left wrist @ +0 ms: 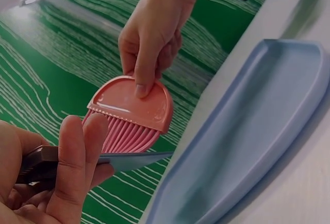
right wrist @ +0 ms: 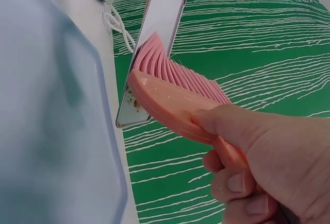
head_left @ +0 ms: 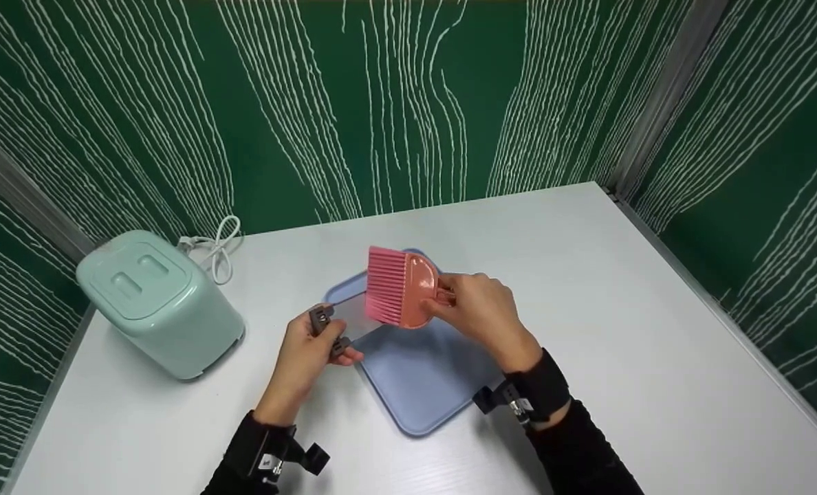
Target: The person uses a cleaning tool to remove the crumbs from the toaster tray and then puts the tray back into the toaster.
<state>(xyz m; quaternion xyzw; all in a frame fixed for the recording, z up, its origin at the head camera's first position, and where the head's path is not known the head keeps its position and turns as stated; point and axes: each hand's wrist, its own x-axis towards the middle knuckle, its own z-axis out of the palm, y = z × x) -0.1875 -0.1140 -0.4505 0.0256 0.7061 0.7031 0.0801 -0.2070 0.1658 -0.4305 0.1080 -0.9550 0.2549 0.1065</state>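
Observation:
My left hand (head_left: 307,352) pinches the dark grey end of a flat metal crumb tray (head_left: 349,317), thumb on top. My right hand (head_left: 483,311) grips the short handle of an orange brush (head_left: 421,292) with pink bristles (head_left: 385,285). Bent bristles press on the metal surface in the right wrist view, where brown crumbs (right wrist: 135,103) lie near the far end. Both are held over a light blue tray (head_left: 419,395) on the table. From the left wrist the brush (left wrist: 136,103) appears above the crumb tray's edge, its bristle tips partly hidden by left fingers (left wrist: 72,152).
A mint green toaster (head_left: 164,302) with a closed lid stands on the white table (head_left: 622,330) at the left. Its white cord (head_left: 224,247) lies looped behind it. Green panels (head_left: 422,103) with white wavy lines enclose the back and sides.

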